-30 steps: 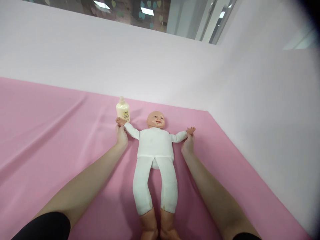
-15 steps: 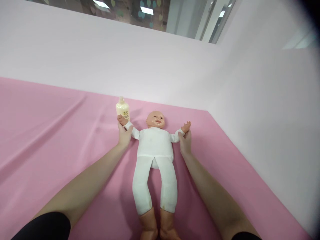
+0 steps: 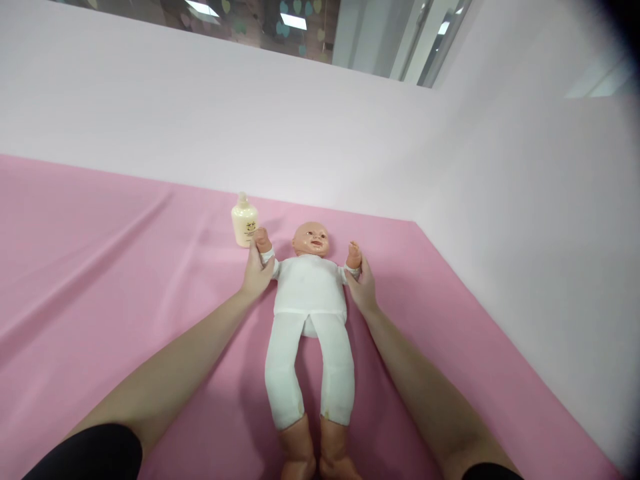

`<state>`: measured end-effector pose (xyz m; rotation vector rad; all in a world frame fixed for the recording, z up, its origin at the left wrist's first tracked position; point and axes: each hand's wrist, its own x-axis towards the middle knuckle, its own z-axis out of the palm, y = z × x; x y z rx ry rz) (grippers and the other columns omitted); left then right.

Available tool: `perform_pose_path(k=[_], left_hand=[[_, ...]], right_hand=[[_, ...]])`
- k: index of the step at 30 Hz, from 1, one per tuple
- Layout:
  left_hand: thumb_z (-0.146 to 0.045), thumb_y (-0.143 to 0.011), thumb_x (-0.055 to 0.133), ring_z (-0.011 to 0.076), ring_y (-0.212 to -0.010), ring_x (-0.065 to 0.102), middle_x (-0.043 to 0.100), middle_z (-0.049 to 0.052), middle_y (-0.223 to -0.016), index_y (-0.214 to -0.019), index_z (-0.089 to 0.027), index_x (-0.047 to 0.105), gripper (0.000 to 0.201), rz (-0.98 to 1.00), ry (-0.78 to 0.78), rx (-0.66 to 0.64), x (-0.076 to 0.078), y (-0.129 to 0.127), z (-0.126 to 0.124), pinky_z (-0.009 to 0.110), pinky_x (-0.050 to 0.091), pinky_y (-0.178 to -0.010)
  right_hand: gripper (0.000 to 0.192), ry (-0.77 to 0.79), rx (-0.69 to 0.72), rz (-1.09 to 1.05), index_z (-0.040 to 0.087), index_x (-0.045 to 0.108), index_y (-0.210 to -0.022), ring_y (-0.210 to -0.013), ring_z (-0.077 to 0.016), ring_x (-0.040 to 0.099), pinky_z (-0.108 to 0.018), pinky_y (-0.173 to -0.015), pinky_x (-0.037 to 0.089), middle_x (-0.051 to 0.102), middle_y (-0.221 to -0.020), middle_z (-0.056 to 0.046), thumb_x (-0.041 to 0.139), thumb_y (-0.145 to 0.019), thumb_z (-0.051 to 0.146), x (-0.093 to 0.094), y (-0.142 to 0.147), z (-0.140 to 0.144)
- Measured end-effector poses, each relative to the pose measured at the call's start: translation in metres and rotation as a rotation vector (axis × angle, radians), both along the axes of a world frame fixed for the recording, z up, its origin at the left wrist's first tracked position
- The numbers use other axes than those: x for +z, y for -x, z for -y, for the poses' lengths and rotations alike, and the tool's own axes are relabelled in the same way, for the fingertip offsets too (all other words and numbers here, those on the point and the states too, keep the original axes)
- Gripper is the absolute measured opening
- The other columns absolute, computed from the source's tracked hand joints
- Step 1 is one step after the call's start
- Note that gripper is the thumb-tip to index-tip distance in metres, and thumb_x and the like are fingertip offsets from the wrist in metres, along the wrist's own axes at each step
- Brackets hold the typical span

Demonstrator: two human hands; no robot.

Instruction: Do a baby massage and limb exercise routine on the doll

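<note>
A baby doll [image 3: 311, 287] with a white cloth body lies on its back, its head away from me and its feet at the bottom edge of the view. My left hand [image 3: 259, 272] is closed around the doll's arm on the left, near the wrist. On the other side, my right hand [image 3: 364, 285] grips the doll's other arm just below its small plastic hand. Both doll hands point upward, close to the shoulders. Behind my left hand stands a cream-coloured pump bottle [image 3: 244, 221], its lower right edge partly covered by the doll's hand.
A pink sheet [image 3: 125, 267] with a few creases covers the surface under the doll. White walls [image 3: 225, 113] rise at the back and along the right. Above the back wall, a window [image 3: 260, 27] shows ceiling lights and heart-shaped decorations.
Both my hands have moved inward, bringing the doll's arms from spread outward to bent up nearer its body. More of the bottle shows now. The doll's trunk and legs have stayed put.
</note>
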<state>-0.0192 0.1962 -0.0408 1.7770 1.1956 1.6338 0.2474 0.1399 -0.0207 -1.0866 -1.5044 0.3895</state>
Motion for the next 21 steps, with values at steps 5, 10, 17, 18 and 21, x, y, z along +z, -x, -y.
perform_pose_path(k=[5, 10, 17, 18, 21], left_hand=[[-0.018, -0.086, 0.048, 0.0214, -0.141, 0.029, 0.033, 0.009, -0.150, -0.147, -0.024, 0.022, 0.067, -0.043, -0.044, -0.046, 0.004, -0.001, 0.004, 0.041, 0.023, -0.118], [-0.015, -0.085, 0.046, 0.0221, -0.137, 0.035, 0.041, 0.010, -0.143, -0.146, -0.023, 0.025, 0.065, -0.104, -0.052, -0.026, 0.005, -0.001, 0.005, 0.042, 0.029, -0.115], [-0.012, -0.081, 0.042, 0.0253, -0.128, 0.041, 0.045, 0.010, -0.138, -0.143, -0.022, 0.031, 0.064, -0.323, -0.041, -0.045, 0.001, 0.000, 0.001, 0.049, 0.032, -0.111], [-0.011, -0.080, 0.042, 0.0260, -0.127, 0.042, 0.047, 0.010, -0.136, -0.143, -0.022, 0.033, 0.064, -0.377, -0.025, -0.058, 0.002, 0.000, 0.002, 0.050, 0.032, -0.110], [-0.007, -0.077, 0.039, 0.0268, -0.122, 0.044, 0.052, 0.009, -0.129, -0.137, -0.023, 0.044, 0.063, -0.539, -0.008, -0.127, 0.003, -0.003, 0.004, 0.050, 0.034, -0.107]], right_hand=[[0.055, 0.016, 0.016, 0.024, 0.022, 0.038, -0.141, -0.135, -0.0193, 0.041, -0.042, -0.115, 0.031, 0.044, -0.146, -0.008, 0.050, -0.087, 0.026, -0.004, -0.001, -0.001], [0.054, 0.011, -0.046, 0.104, 0.024, 0.040, -0.140, -0.130, -0.0214, 0.047, -0.045, -0.111, 0.035, 0.049, -0.142, -0.008, 0.050, -0.087, 0.027, -0.015, -0.007, -0.005], [0.055, 0.037, -0.087, 0.280, 0.025, 0.043, -0.138, -0.126, -0.0230, 0.047, -0.046, -0.109, 0.037, 0.053, -0.135, -0.008, 0.044, -0.083, 0.016, -0.022, -0.009, -0.009], [0.056, 0.040, -0.067, 0.317, 0.025, 0.045, -0.137, -0.125, -0.0226, 0.047, -0.046, -0.109, 0.037, 0.054, -0.134, -0.007, 0.042, -0.082, 0.014, -0.021, -0.008, -0.009], [0.060, 0.034, -0.003, 0.401, 0.025, 0.048, -0.135, -0.124, -0.0216, 0.047, -0.044, -0.110, 0.035, 0.055, -0.131, -0.006, 0.039, -0.078, 0.008, -0.020, -0.006, -0.008]])
